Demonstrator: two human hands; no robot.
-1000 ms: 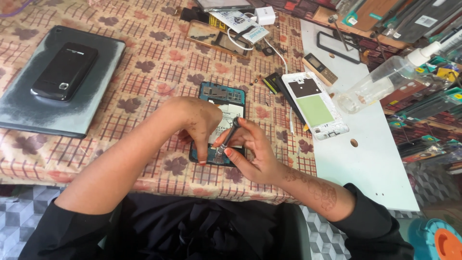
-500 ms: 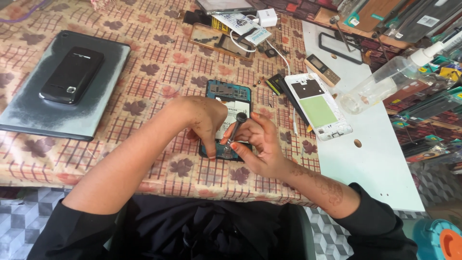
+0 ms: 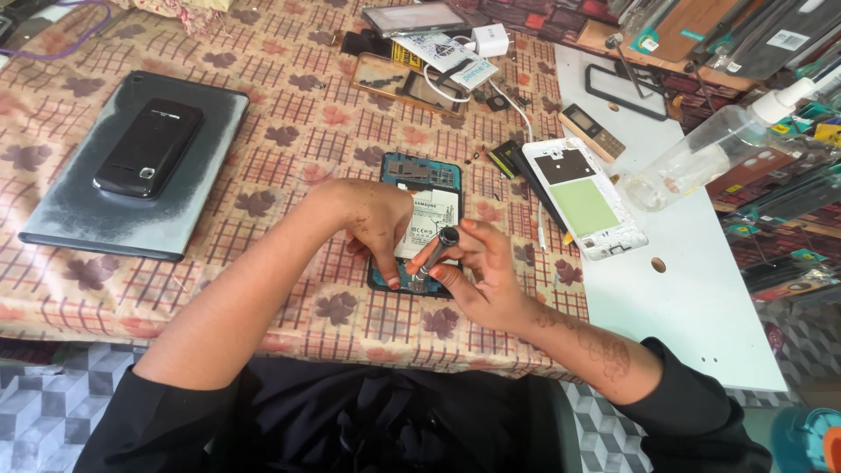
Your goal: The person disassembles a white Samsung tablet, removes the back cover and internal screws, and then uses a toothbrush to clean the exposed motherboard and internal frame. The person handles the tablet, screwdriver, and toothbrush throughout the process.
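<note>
The step in hand looks like working a screw at the lower end of the opened phone (image 3: 419, 197), which lies back-off near the middle of the table (image 3: 289, 131), toward its front edge. The right hand (image 3: 477, 276) pinches a small screwdriver (image 3: 433, 254) between thumb and fingers, tip down on the phone. The left hand (image 3: 372, 219), fingers curled, presses on the phone's lower left edge, steadying it. The next move calls for a plumb tip.

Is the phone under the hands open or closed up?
Open. The phone lies with its back cover off, showing the white battery and inner parts.
</note>
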